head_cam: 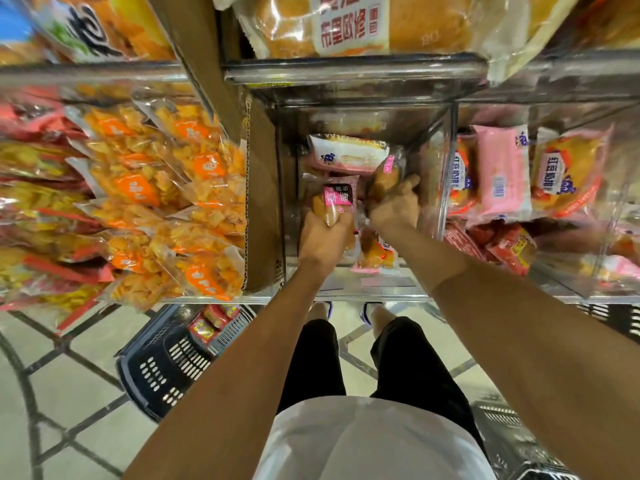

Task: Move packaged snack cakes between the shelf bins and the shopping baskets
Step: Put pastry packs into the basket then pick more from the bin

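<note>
Two hands inside clear shelf bin, each closed around one snack cake. Left hand grips pink-label cake near bin front; right hand grips second cake deeper in bin. One cake per hand, probably for double transfer. Blue basket on floor, below-left of bin, holding red packs.

Both hands grip snack cakes inside clear bin.
</note>
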